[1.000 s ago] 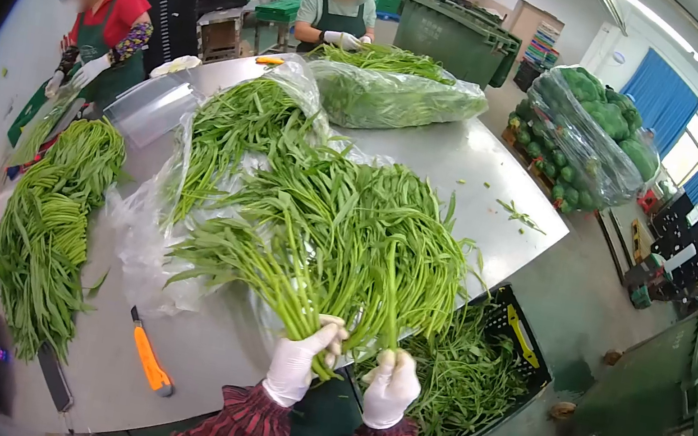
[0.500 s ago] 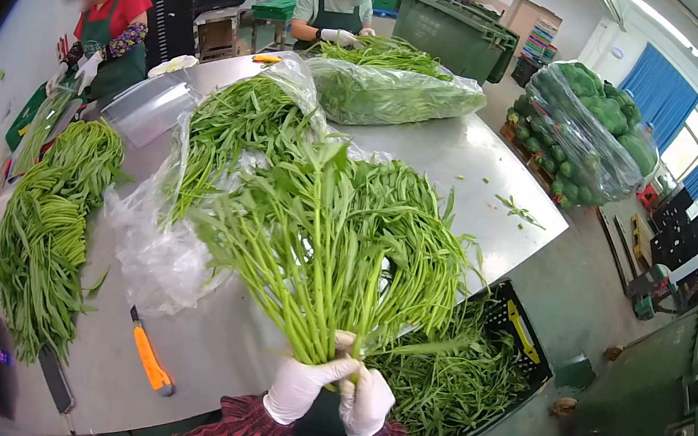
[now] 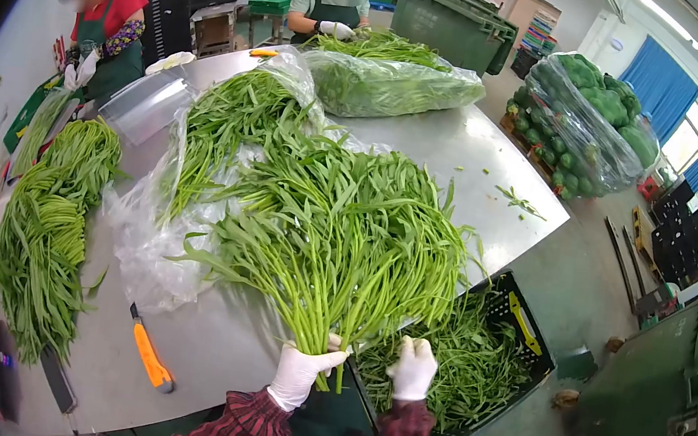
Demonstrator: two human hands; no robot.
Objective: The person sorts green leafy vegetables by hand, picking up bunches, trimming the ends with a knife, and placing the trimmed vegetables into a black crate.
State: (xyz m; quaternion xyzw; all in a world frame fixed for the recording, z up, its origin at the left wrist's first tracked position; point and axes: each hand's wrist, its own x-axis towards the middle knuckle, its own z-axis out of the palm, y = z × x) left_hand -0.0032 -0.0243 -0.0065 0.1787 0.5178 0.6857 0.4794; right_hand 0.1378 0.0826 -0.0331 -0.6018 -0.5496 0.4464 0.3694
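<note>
My left hand (image 3: 301, 377), in a white glove, is closed round the lower stems of a bunch of water spinach (image 3: 312, 304). The leafy part of the bunch fans out over more loose greens at the table's front edge. My right hand (image 3: 413, 370), also gloved, is over the near side of a black crate (image 3: 536, 375) of loose water spinach (image 3: 469, 383). Its fingers are curled in, and what they hold, if anything, is hidden. An open plastic bag (image 3: 147, 250) with more greens lies left of the bunch.
On the metal table (image 3: 224, 372) lies an orange utility knife (image 3: 151, 356). A long pile of water spinach (image 3: 55, 226) is at the left. Bagged greens (image 3: 387, 92) lie at the back. Two co-workers stand across the table, and a green bin (image 3: 651, 385) is at the right.
My right hand has left the stems and moved right, over the crate. The bunch in my left hand has tipped lower onto the other greens.
</note>
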